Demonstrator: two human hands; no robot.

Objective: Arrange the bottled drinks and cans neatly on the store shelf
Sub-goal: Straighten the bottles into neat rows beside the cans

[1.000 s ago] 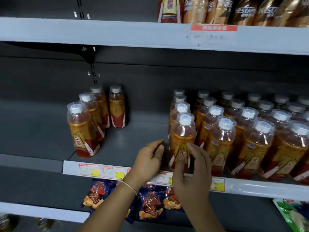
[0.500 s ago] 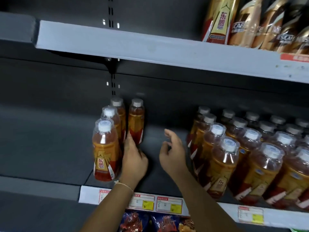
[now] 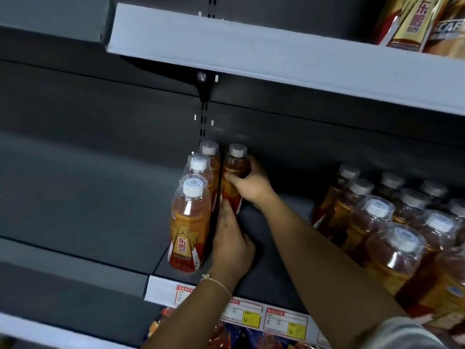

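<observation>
Nearest, the left hand (image 3: 230, 250) rests with straight fingers against the front amber plastic bottle with a white cap (image 3: 189, 225) on the dark grey metal shelf (image 3: 266, 270); farther back, the right hand (image 3: 251, 183) grips the rear lone amber bottle (image 3: 235, 163) beside the row

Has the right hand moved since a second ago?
Yes. The right hand left the big group's front bottle and went left and deeper, now gripping the lone bottle beside the left row.
</observation>
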